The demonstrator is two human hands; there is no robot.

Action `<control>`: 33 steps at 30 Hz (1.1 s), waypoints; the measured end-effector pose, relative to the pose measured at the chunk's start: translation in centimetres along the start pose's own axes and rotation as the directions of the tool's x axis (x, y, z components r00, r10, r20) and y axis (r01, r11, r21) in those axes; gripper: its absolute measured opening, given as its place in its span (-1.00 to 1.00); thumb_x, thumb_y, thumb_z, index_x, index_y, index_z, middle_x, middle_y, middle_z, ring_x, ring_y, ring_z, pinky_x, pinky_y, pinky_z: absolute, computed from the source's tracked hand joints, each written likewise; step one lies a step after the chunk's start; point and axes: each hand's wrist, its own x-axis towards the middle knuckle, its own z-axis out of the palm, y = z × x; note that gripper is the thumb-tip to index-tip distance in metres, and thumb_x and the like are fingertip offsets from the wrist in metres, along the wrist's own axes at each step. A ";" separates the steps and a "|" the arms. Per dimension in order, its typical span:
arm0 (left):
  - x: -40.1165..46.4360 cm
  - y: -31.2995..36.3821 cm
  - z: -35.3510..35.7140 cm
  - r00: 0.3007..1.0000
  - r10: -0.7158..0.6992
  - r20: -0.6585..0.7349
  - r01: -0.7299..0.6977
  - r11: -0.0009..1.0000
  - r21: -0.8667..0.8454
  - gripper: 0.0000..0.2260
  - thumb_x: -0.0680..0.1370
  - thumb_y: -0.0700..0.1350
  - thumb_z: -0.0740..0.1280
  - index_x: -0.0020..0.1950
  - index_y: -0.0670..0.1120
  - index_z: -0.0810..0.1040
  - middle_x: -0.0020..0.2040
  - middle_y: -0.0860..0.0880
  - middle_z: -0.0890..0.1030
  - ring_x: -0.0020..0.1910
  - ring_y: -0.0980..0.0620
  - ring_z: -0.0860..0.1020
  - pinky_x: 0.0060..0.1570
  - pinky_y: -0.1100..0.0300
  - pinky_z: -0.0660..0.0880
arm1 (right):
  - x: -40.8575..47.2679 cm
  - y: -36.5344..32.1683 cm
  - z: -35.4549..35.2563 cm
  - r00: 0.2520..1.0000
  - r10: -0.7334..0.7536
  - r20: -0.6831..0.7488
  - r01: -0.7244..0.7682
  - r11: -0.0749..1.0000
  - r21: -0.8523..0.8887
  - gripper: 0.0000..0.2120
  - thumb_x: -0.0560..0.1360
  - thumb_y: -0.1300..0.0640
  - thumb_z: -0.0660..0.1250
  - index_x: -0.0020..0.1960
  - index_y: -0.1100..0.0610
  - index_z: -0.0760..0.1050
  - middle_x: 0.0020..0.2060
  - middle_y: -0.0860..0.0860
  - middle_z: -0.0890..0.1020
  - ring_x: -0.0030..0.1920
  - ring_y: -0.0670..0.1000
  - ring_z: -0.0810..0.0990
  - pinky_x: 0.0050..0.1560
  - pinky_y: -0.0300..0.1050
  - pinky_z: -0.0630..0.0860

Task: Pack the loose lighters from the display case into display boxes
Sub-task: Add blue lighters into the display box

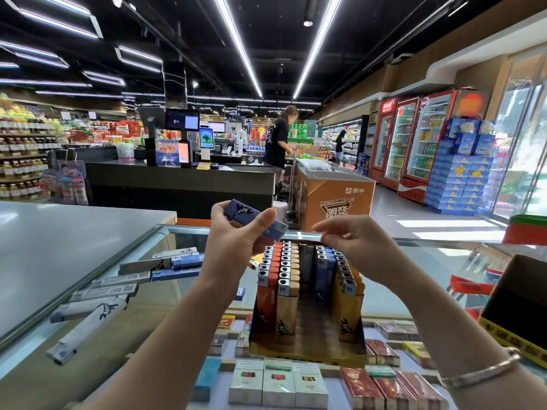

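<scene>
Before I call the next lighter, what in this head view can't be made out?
- Right hand: whether its fingertips pinch anything; motion blur hides it.
- Display box: far ends of the lighter rows, covered by both hands.
- Blue lighter in the left hand: its print is too small to read.
- Loose lighters on the glass: count unclear under glare.
- Dark box: cut off by the right edge.

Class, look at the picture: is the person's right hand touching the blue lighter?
Apart. The head view shows the blue lighter gripped in the left hand, with open background showing between its end and the right hand.
</scene>
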 end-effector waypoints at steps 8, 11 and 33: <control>-0.6 0.0 0.9 0.968 0.013 0.252 0.013 0.995 -0.101 -0.75 0.34 -0.05 0.37 -0.07 -0.10 0.42 -0.31 0.04 0.65 -0.26 0.02 0.65 -0.32 0.26 0.55 | -1.6 -1.7 0.2 0.997 -0.071 -0.001 0.065 0.908 0.415 -0.77 0.37 0.24 0.42 -0.05 -0.02 0.54 -0.28 -0.11 0.69 -0.21 -0.08 0.66 -0.13 -0.23 0.58; -0.6 0.0 0.8 0.965 0.040 0.260 -0.016 0.995 -0.095 -0.81 0.37 -0.05 0.33 -0.09 -0.12 0.47 -0.29 0.03 0.65 -0.22 0.05 0.65 -0.26 0.31 0.54 | -1.7 -1.8 0.4 0.998 -0.064 0.001 0.054 0.848 0.527 -0.81 0.39 0.29 0.37 -0.06 0.05 0.54 -0.26 -0.05 0.70 -0.21 -0.07 0.66 -0.17 -0.28 0.55; -0.3 -1.5 0.5 0.855 -0.195 0.481 -0.121 0.826 0.550 -0.65 0.50 -0.21 0.31 0.25 0.08 0.45 0.13 0.30 0.36 0.04 0.30 0.43 -0.26 0.46 0.41 | -1.7 -1.0 -1.0 0.980 -0.082 -0.181 0.134 0.945 0.299 -0.73 0.43 0.41 0.34 -0.08 0.05 0.56 -0.23 -0.03 0.61 -0.30 -0.20 0.54 -0.27 -0.35 0.50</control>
